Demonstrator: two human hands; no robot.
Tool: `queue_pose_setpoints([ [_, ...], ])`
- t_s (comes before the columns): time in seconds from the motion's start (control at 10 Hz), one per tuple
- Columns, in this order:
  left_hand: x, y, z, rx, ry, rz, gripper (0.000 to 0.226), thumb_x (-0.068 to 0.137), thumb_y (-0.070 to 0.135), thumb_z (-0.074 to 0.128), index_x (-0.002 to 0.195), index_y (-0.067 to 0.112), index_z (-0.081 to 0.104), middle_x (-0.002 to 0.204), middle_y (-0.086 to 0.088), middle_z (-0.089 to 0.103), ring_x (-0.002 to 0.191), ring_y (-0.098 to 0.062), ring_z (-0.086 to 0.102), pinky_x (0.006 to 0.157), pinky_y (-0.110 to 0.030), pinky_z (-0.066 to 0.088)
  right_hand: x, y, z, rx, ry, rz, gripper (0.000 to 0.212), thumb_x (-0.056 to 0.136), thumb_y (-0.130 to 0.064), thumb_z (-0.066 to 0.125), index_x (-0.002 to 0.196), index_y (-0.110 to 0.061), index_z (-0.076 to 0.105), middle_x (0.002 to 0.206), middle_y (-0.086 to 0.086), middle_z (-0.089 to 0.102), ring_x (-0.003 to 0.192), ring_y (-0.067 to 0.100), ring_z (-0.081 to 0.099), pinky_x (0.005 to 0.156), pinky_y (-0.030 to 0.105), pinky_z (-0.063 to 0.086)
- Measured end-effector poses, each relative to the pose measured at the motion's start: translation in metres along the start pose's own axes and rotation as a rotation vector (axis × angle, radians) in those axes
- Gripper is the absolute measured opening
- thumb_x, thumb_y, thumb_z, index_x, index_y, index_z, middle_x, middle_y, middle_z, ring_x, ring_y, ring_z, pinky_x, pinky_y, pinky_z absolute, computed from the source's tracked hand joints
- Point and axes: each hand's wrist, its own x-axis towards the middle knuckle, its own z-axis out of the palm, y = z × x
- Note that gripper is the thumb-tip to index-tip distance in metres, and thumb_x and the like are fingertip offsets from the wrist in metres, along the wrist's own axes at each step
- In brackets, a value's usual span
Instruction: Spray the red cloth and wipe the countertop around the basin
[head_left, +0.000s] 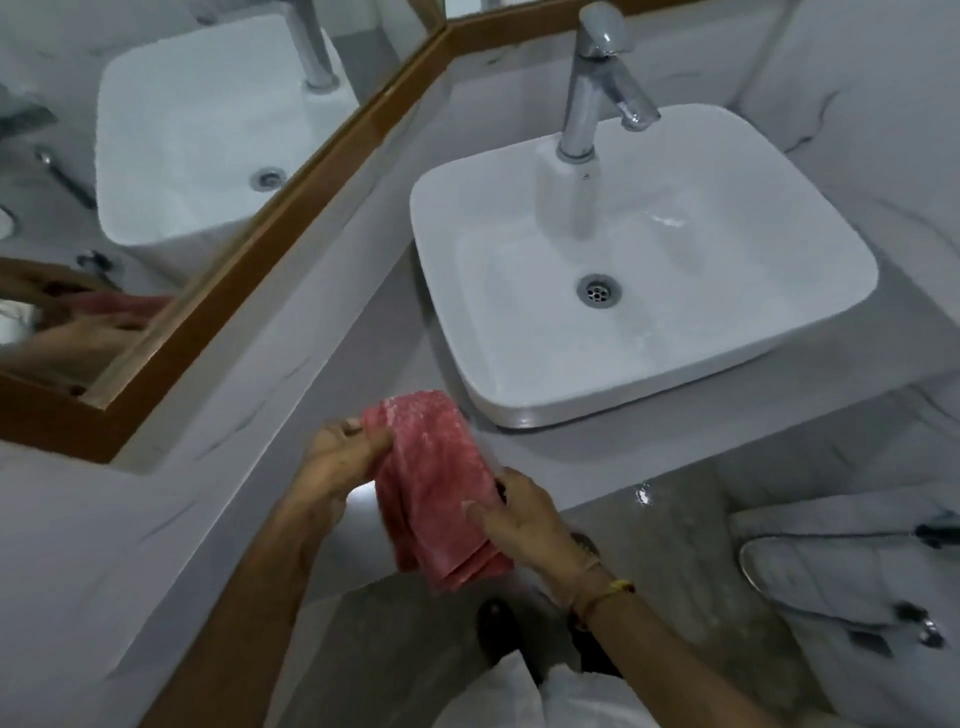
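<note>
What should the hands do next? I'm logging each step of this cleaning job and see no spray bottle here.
Probably lower the red cloth onto the countertop left of the basin and start wiping. Both the left hand and right hand hold it folded in the air, off the surface; whether it has been sprayed cannot be told.

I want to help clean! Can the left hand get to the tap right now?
Probably not yet: the left hand and right hand both hold the red cloth. Nothing blocks the tap beyond the basin.
</note>
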Motion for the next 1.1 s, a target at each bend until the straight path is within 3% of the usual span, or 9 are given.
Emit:
queue_pose_setpoints([
  [0.2, -0.04, 0.017, 0.074, 0.135, -0.041, 0.127, 0.02, 0.087, -0.002, 0.059, 0.071, 0.011, 0.062, 0.037, 0.013, 0.061, 0.033, 0.004, 0.054, 0.034, -0.008, 0.041, -0.065, 0.025, -0.054, 0.184, 0.156, -0.011, 0.018, 0.084, -0.023, 0.065, 0.07, -0.027, 0.054, 0.058, -0.019, 0.061, 0.055, -0.013, 0.055, 0.047, 0.002, 0.037],
  [0.3, -0.057, 0.028, 0.121, 0.223, -0.163, 0.193, 0.008, 0.084, 0.004, 0.064, 0.091, 0.007, 0.068, 0.056, 0.005, 0.07, 0.042, 0.004, 0.06, 0.038, -0.008, 0.043, -0.091, 0.045, -0.087, 0.217, 0.257, 0.062, 0.012, 0.081, -0.025, 0.067, 0.074, -0.024, 0.057, 0.062, -0.013, 0.059, 0.057, -0.006, 0.053, 0.052, 0.009, 0.04],
  [0.4, -0.087, 0.047, 0.222, 0.302, -0.357, 0.27, 0.016, 0.081, 0.006, 0.068, 0.098, 0.009, 0.069, 0.071, 0.001, 0.072, 0.054, 0.0, 0.066, 0.05, -0.014, 0.051, -0.137, 0.083, -0.144, 0.386, 0.482, 0.171, 0.018, 0.078, -0.027, 0.067, 0.093, -0.019, 0.06, 0.09, 0.006, 0.072, 0.081, 0.019, 0.068, 0.076, 0.037, 0.054],
  [0.5, -0.113, 0.062, 0.299, 0.398, -0.521, 0.341, 0.019, 0.085, 0.019, 0.068, 0.104, 0.019, 0.067, 0.087, 0.005, 0.073, 0.074, -0.006, 0.069, 0.056, -0.014, 0.052, -0.174, 0.111, -0.186, 0.523, 0.682, 0.213, 0.014, 0.08, -0.026, 0.07, 0.093, -0.024, 0.064, 0.084, 0.002, 0.075, 0.072, 0.013, 0.072, 0.058, 0.026, 0.057],
  [0.6, -0.139, 0.069, 0.381, 0.44, -0.684, 0.427, 0.016, 0.086, 0.009, 0.065, 0.094, 0.023, 0.067, 0.079, 0.008, 0.072, 0.062, 0.002, 0.069, 0.049, -0.007, 0.05, -0.206, 0.15, -0.228, 0.62, 0.886, 0.224, 0.014, 0.079, -0.021, 0.073, 0.092, -0.025, 0.068, 0.083, -0.006, 0.074, 0.069, -0.002, 0.069, 0.053, 0.008, 0.048],
  [0.8, -0.21, 0.085, 0.568, 0.619, -0.906, 0.63, 0.032, 0.08, 0.026, 0.072, 0.11, 0.019, 0.066, 0.089, 0.008, 0.072, 0.08, -0.009, 0.071, 0.074, -0.031, 0.061, -0.269, 0.218, -0.331, 0.903, 1.147, 0.131, 0.016, 0.08, -0.025, 0.072, 0.095, -0.026, 0.067, 0.079, -0.015, 0.074, 0.072, -0.002, 0.069, 0.052, 0.012, 0.053],
  [0.9, -0.236, 0.087, 0.666, 0.669, -0.879, 0.781, 0.036, 0.076, 0.026, 0.067, 0.111, 0.019, 0.065, 0.078, 0.01, 0.071, 0.072, -0.005, 0.07, 0.076, -0.032, 0.06, -0.271, 0.257, -0.392, 0.872, 1.261, 0.153, 0.031, 0.079, -0.035, 0.071, 0.103, -0.016, 0.067, 0.097, 0.002, 0.074, 0.089, 0.02, 0.071, 0.078, 0.041, 0.061],
  [1.0, -0.242, 0.055, 0.729, 0.954, -0.904, 0.905, 0.046, 0.086, 0.028, 0.059, 0.123, 0.002, 0.049, 0.113, -0.018, 0.067, 0.108, -0.035, 0.061, 0.095, -0.041, 0.05, -0.252, 0.313, -0.442, 0.563, 1.281, 0.387, 0.047, 0.087, -0.033, 0.063, 0.117, 0.002, 0.054, 0.116, 0.019, 0.063, 0.104, 0.032, 0.062, 0.094, 0.043, 0.048],
  [1.1, -0.235, 0.02, 0.733, 1.2, -0.915, 0.952, 0.032, 0.086, 0.022, 0.056, 0.112, 0.002, 0.057, 0.109, -0.02, 0.065, 0.101, -0.037, 0.062, 0.089, -0.043, 0.053, -0.243, 0.346, -0.452, 0.383, 1.245, 0.588, 0.054, 0.09, -0.032, 0.06, 0.125, 0.006, 0.046, 0.124, 0.024, 0.058, 0.114, 0.036, 0.054, 0.098, 0.039, 0.039],
])
